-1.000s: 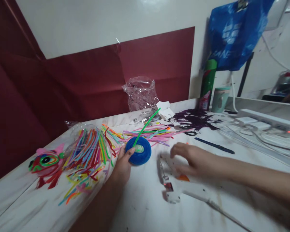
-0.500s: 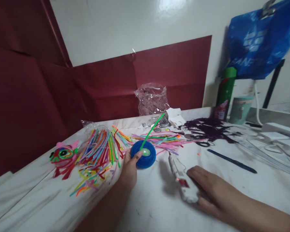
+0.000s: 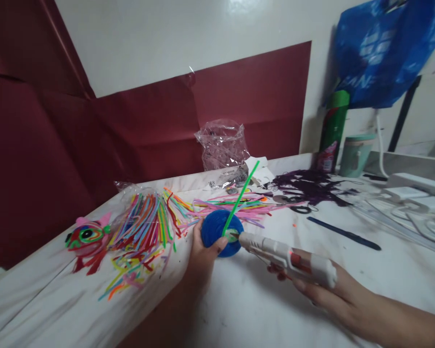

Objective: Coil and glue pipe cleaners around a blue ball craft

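My left hand point(image 3: 203, 253) grips a blue fuzzy ball-shaped coil point(image 3: 217, 228) just above the white table point(image 3: 239, 309), thumb pressed on its front. A green pipe cleaner point(image 3: 241, 196) sticks up and to the right from the coil. My right hand point(image 3: 322, 292) is wrapped round a white glue gun point(image 3: 288, 257), held level, its nozzle touching the coil's pale green centre. A red light glows on the gun's side.
A pile of coloured pipe cleaners point(image 3: 148, 224) and a red-green-pink craft animal point(image 3: 87, 239) lie left. Behind stand a clear plastic bag point(image 3: 223, 145), purple strands point(image 3: 311, 183), scissors point(image 3: 293, 205), a blue pen point(image 3: 342, 233), a green can point(image 3: 331, 130), a cup point(image 3: 355, 154) and a power strip point(image 3: 416, 186).
My right hand closed on the glue gun, lifted it off the table and brought its nozzle to the blue coil. The left hand tilted the coil towards the gun.
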Tool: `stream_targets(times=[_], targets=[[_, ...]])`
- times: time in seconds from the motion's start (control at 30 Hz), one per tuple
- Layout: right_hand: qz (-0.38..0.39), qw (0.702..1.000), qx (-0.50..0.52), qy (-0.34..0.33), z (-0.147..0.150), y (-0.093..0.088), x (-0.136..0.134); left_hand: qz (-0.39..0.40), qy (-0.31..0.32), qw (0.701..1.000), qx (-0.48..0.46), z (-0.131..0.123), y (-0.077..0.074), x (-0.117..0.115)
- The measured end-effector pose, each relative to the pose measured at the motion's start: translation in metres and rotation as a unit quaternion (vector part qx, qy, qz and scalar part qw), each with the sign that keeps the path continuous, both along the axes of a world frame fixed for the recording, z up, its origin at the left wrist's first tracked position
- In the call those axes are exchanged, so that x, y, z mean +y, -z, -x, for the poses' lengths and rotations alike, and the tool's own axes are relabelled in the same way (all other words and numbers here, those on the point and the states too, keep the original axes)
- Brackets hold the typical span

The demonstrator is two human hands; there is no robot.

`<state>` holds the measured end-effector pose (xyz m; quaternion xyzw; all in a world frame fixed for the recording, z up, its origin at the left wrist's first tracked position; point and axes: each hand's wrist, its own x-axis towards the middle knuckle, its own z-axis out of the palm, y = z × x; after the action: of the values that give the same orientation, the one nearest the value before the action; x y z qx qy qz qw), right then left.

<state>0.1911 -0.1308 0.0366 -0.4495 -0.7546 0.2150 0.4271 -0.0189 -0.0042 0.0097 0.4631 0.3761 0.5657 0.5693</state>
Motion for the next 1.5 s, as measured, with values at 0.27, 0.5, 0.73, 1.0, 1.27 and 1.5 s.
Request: stream_targets(times=[0.27,0.5,0.73,1.0,1.27,1.5], targets=[[-0.002,1.0,-0.01,0.016,0.0029,-0.0005,-0.0013,-0.019,0.023,1.0,-0.001,-0.0023,-0.002,-0.0054],[-0.018,0.999,-0.015,0.037,0.0019,-0.0016,-0.0001,-0.021,-0.006,1.0,0.012,-0.0003,-0.0006,-0.0024],[-0.023,0.999,-0.019,0.037,0.0034,-0.0048,-0.0003,-0.018,0.013,1.0,0.001,-0.0028,-0.003,-0.0067],[-0.013,0.999,-0.009,0.035,0.0029,-0.0044,0.0005,-0.021,-0.011,1.0,0.005,-0.0022,-0.0014,-0.0044],[-0.004,0.999,-0.017,0.027,0.0028,-0.0009,-0.002,-0.024,0.01,1.0,0.011,-0.0019,-0.0028,-0.0058],[-0.029,0.999,-0.025,0.038,0.0017,-0.0032,-0.0001,-0.033,-0.002,0.999,0.017,-0.0018,-0.0042,-0.0057]])
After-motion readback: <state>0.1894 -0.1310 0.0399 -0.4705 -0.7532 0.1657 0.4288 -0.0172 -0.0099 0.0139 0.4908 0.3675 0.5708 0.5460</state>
